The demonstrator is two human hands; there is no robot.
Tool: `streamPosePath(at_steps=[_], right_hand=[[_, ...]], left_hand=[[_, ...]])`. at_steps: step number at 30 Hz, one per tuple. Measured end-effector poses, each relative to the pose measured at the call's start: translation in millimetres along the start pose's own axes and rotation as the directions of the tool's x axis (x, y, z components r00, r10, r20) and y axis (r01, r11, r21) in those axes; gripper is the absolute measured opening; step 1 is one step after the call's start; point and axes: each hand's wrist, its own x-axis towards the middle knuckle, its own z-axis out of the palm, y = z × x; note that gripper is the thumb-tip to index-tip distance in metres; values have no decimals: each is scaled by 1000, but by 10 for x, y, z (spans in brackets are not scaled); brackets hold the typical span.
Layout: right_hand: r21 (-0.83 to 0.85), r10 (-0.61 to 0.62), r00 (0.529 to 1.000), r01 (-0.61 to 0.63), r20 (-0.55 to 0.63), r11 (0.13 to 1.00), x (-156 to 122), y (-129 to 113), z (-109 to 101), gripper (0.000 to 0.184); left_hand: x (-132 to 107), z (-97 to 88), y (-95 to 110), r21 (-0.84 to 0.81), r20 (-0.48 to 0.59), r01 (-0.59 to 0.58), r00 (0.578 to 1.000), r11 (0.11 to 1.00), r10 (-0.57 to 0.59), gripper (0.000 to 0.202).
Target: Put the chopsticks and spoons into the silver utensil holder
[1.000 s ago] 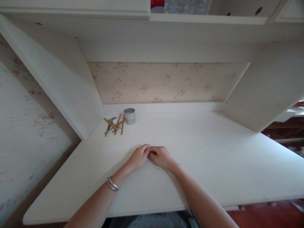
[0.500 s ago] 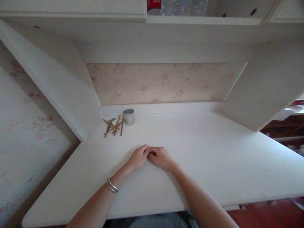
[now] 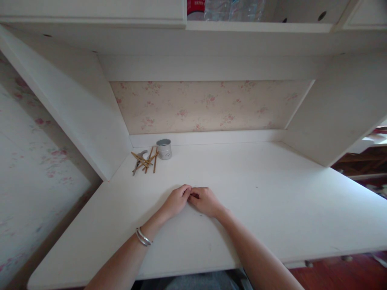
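My left hand (image 3: pixel 177 199) and my right hand (image 3: pixel 205 200) rest on the white desk (image 3: pixel 272 209) with their fingertips meeting. The fingers of both are curled in and closed, and nothing shows in either of them. Two silver bangles (image 3: pixel 143 237) circle my left wrist. Beyond my hands, toward the back left, lies a loose heap of thin yellow-brown pencils (image 3: pixel 144 162), crossing one another. A grey-handled tool, perhaps scissors (image 3: pixel 140 155), is partly covered by them. Beside the heap stands an upright grey metal cup (image 3: pixel 165 150) with small holes in its side.
White side panels (image 3: pixel 341 100) close in the desk at left and right. An overhead shelf (image 3: pixel 260 26) holds clear plastic bottles (image 3: pixel 232 10) and a red-labelled item (image 3: pixel 196 7). Floral wallpaper (image 3: pixel 208 106) covers the back.
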Motion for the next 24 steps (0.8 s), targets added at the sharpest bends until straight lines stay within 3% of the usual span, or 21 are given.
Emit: streamPosePath(at_steps=[5, 8, 11, 13, 15, 18, 19, 22, 24], right_hand=[[-3, 3, 1000, -3, 5, 1000, -7, -13, -5, 20], [-16, 24, 1000, -23, 1, 1000, -17, -52, -3, 23], [-33, 82, 997, -82, -4, 996, -6, -93, 17, 26], [-47, 114, 994, -114, -3, 992, 23, -110, 39, 24], [-72, 142, 990, -142, -8, 987, 65, -116, 61, 22], [-113, 168, 986, -169, -25, 979, 115, -115, 88, 21], [-121, 166, 986, -169, -29, 978, 122, -113, 95, 21], [-127, 137, 990, -140, -30, 982, 107, -111, 106, 21], [-128, 108, 994, -111, -30, 986, 85, -112, 108, 21]], left_hand=[[-27, 18, 42, 1, -9, -3, 1000, 1000, 3, 34], [2, -89, 17, -1, 55, -20, 998, 1000, 20, 35], [171, -432, -109, 48, 26, 60, 998, 997, -61, 38], [379, -788, -226, 199, -155, 86, 986, 976, -56, 37], [641, -1181, -342, 360, -304, 158, 951, 920, -45, 39], [1028, -1671, -523, 580, -331, 216, 944, 786, -15, 41], [1130, -1781, -595, 642, -319, 244, 947, 727, -37, 45], [1300, -1932, -854, 701, -205, 344, 936, 625, -285, 65], [1317, -1915, -1041, 681, -245, 424, 900, 597, -359, 79]])
